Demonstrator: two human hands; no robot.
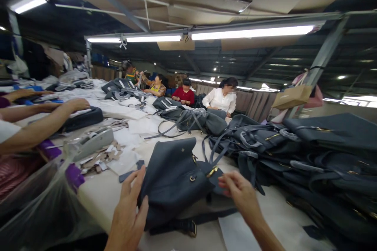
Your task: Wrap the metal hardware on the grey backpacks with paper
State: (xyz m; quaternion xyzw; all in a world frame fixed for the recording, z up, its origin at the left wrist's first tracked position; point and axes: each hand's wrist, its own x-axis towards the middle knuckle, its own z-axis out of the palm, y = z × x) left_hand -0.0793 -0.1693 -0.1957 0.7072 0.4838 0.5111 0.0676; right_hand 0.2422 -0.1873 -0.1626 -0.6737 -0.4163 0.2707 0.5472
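Note:
A dark blue-grey bag point(173, 176) with gold-coloured fittings lies on the pale tabletop point(100, 192) in front of me. My left hand point(129, 208) is at the bag's left side, thumb and fingers apart, its fingertips by the edge. On the right, my right hand point(240, 192) has its fingers drawn together beside the bag's gold clasp point(212, 171); whatever is between the fingertips is too small to make out. A strap with a buckle point(193, 228) lies along the bag's lower front. White paper point(237, 232) lies beneath my right wrist.
Dark bags point(294, 157) are heaped along the right, more point(188, 117) beyond. At left, a co-worker's arm point(44, 125) reaches over a dark item; a clear plastic bag point(55, 204) hangs at the edge. Cardboard scraps point(101, 159) lie nearby. Several people sit at the far side.

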